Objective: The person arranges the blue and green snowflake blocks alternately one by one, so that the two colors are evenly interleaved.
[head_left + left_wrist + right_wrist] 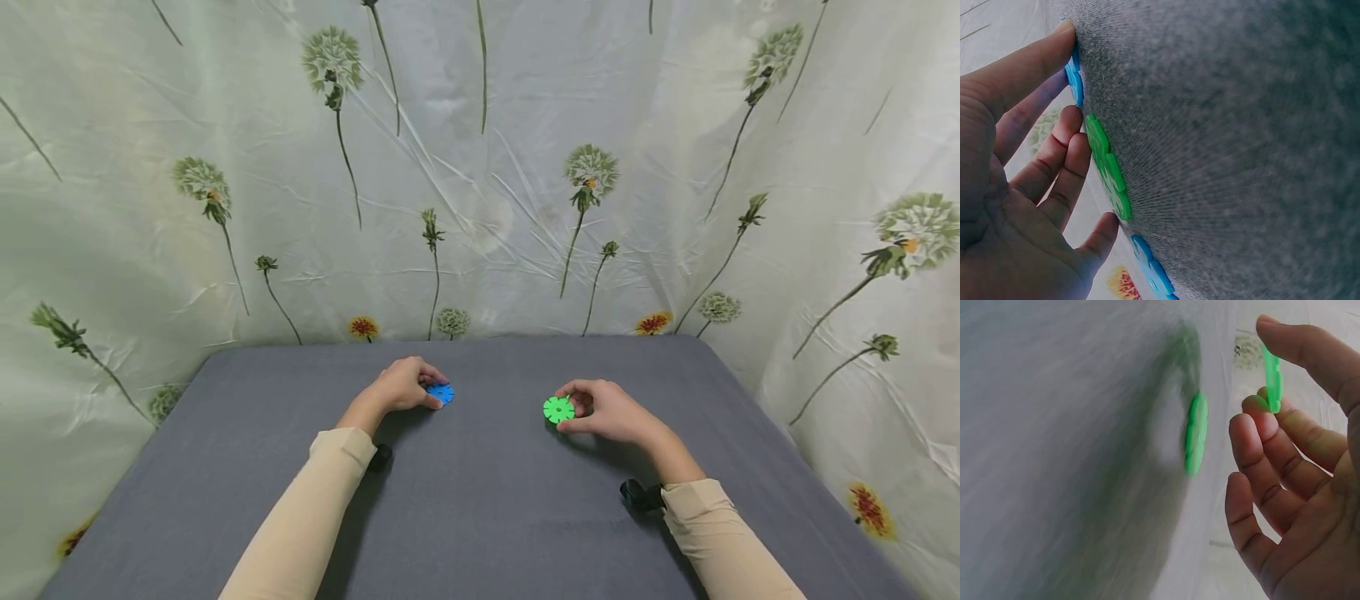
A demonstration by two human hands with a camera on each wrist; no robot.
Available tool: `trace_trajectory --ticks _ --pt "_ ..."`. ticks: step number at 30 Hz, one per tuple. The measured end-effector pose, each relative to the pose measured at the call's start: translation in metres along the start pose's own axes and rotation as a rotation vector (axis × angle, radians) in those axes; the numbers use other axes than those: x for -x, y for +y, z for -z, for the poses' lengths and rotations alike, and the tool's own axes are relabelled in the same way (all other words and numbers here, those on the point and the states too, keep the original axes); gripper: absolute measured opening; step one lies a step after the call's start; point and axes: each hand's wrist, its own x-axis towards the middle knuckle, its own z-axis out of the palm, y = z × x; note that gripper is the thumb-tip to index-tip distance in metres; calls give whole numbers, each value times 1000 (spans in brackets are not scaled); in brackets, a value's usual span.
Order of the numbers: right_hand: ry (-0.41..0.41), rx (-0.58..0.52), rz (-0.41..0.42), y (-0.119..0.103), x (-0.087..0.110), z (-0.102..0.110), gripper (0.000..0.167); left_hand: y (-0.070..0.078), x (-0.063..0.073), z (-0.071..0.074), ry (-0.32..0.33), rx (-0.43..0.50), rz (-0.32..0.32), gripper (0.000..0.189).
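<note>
Two bare hands reach over a grey worktop [487, 500], facing a flower-printed cloth [517, 92]. The left hand [397, 388] pinches a blue disc [446, 397] between thumb and fingers; whether it touches the worktop, I cannot tell. The right hand [611, 412] has thumb and fingers clamped on the rim of a green disc [553, 408], clear of the worktop.

By the left hand's other fingertips lie a resting green disc [1107, 169] and, just past the little finger, a second blue disc [1151, 267]. Below the right fingers lies a spare green disc [1195, 434].

Good handling probably calls for a light pinch at the notched rim, each disc held steady and the free fingers kept off the discs nearby.

Counted by view: head, one blue, one green; left wrist, two blue, one green; right wrist, two green. Whether both wrist cameras show the same lying green disc is unclear.
</note>
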Motion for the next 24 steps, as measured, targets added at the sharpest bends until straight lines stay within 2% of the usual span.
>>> trace_trajectory --ticks 12,19,24 --pt "-46 -50 31 -28 -58 -19 43 0 2 1 0 8 15 40" --pt "-95 -49 51 -41 -87 -29 44 -1 1 2 8 8 9 40" --pt "-123 -60 34 -44 -103 -37 45 -2 -1 0 6 11 4 40"
